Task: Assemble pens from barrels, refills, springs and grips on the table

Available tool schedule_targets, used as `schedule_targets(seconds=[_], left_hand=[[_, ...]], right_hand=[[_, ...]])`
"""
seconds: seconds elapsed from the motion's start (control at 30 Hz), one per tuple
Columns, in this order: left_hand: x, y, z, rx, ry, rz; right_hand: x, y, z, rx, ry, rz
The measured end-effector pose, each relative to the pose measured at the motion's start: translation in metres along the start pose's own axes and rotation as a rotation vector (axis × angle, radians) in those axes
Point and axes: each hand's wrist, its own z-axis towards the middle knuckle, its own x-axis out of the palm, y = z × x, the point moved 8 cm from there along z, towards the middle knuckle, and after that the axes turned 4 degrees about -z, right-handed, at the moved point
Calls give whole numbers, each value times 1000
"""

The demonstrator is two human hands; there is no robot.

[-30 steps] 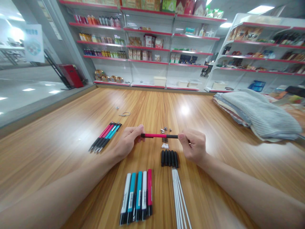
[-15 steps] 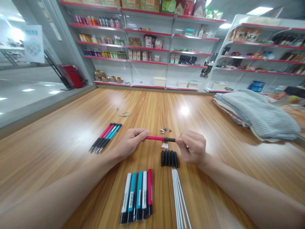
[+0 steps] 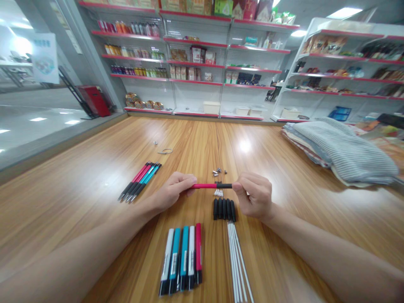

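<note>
A red pen with a black grip (image 3: pixel 206 185) is held level between my two hands above the table. My left hand (image 3: pixel 178 189) pinches its red end. The fingers of my right hand (image 3: pixel 255 195) are closed round the black end and hide its tip. Beneath the pen lie small white plastic parts (image 3: pixel 218 192), and just beyond it are small metal tips (image 3: pixel 216 172). Several black grips (image 3: pixel 224 209) stand in a row nearer me. Thin white refills (image 3: pixel 238 263) lie below them. To their left rest several white, blue and red pen barrels (image 3: pixel 181 259).
Assembled red and blue pens (image 3: pixel 139 182) lie left of my left hand. A grey loop (image 3: pixel 165 151) and a small metal piece (image 3: pixel 155 143) are farther back. Folded striped cloth (image 3: pixel 344 147) is piled at the right. Stocked shelves (image 3: pixel 195 46) stand behind the wooden table (image 3: pixel 104 155).
The pen's red end has dipped slightly, so it now looks more level. My hands have barely shifted; everything on the table stays put.
</note>
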Motion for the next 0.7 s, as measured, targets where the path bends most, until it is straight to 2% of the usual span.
schedule_targets(seconds=[0.3, 0.53, 0.7], left_hand=[[1, 7, -2, 0, 18, -66], [0, -1, -1, 52, 2, -78], [-2, -12, -1, 79, -58, 27]], right_hand=[[1, -2, -1, 11, 8, 34], [0, -2, 1, 22, 5, 49], [-2, -4, 3, 49, -14, 58]])
